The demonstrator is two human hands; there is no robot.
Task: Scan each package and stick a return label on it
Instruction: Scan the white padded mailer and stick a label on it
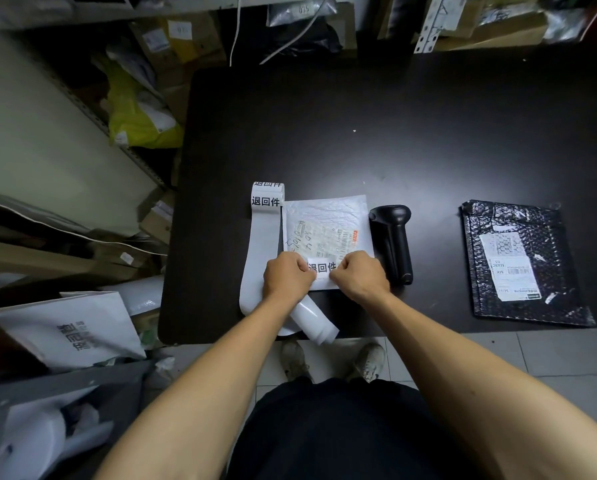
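1. Both bare forearms enter from the lower edge of the frame and converge toward the centre.
2. Left hand (287,277): sits just left of centre, knuckles up, fingers curled under, thumb and fingertips pinching at its right side.
3. Right hand (359,274): sits just right of centre, knuckles up, fingers curled, pinching at its left side.
4. The two hands are level and near each other, not touching.
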